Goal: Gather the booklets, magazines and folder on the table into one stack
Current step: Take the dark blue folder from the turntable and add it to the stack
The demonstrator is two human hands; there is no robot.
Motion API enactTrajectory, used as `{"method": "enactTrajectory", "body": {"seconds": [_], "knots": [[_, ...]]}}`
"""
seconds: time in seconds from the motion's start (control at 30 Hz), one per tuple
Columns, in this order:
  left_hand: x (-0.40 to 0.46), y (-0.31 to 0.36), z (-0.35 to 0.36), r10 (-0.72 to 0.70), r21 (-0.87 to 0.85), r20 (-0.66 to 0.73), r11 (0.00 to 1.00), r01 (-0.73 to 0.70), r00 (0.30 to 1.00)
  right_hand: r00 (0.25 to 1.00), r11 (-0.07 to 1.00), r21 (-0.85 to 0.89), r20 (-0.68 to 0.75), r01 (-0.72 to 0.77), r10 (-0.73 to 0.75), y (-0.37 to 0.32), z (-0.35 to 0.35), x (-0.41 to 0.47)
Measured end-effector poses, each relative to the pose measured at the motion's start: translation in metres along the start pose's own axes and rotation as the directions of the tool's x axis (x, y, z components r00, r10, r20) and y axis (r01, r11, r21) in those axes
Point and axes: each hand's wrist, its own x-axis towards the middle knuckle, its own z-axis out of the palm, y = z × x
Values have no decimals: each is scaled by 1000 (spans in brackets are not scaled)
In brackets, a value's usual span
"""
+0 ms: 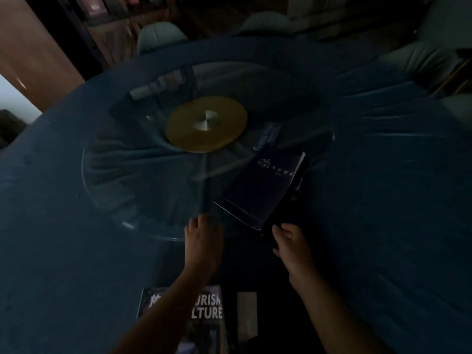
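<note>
The scene is very dim. A dark blue booklet [260, 185] with pale lettering lies tilted on the glass turntable [122, 180], on top of a darker folder-like item whose edge shows at its right. My right hand [288, 241] grips the near corner of this dark pile. My left hand [201, 238] rests flat at the turntable's near rim, fingers apart, holding nothing. A magazine [204, 310] with large white letters lies at the table's near edge under my left forearm. A pale narrow booklet [247, 312] lies to its right.
The round table [51, 238] has a dark blue cloth. A gold disc [207, 123] marks the turntable's centre. Pale chairs [158, 34] stand around the far side, and another chair [421, 57] at the right. Another printed item [268, 135] shows faintly under the glass.
</note>
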Motion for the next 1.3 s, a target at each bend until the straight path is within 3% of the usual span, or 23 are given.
{"method": "enactTrajectory", "body": {"seconds": [0.07, 0.23, 0.33, 0.63, 0.77, 0.87, 1.03, 1.17, 1.3], "knots": [[27, 0, 12, 55, 139, 58, 988, -62, 997, 1000, 1000, 8, -6, -18, 18, -4, 1, 18], [70, 9, 34, -129, 4, 47, 992, 129, 991, 997, 997, -19, -27, -71, 70, -2, 9, 49], [80, 8, 46, -167, -80, 77, 982, 173, 983, 997, 997, 18, -36, -70, 71, 3, 16, 59], [94, 1, 54, -226, -71, 89, 970, 232, 970, 997, 985, 155, -17, -69, 73, 9, 19, 55], [87, -3, 44, -344, -104, 180, 925, 365, 922, 999, 969, 247, 33, -35, 28, 7, 4, 32], [64, -12, 26, -354, -243, 264, 876, 417, 897, 997, 963, 268, 70, -3, -17, 6, -3, 3], [5, -38, -6, -264, -487, 247, 798, 355, 932, 989, 969, 243, 130, 43, -76, 10, -4, -47], [-61, -78, -35, -272, -673, 283, 627, 393, 920, 979, 987, 134, 171, 84, -106, 28, 7, -104], [-129, -119, -57, -245, -691, 250, 632, 350, 937, 975, 995, 62, 205, 76, -87, 66, 22, -154]]}}
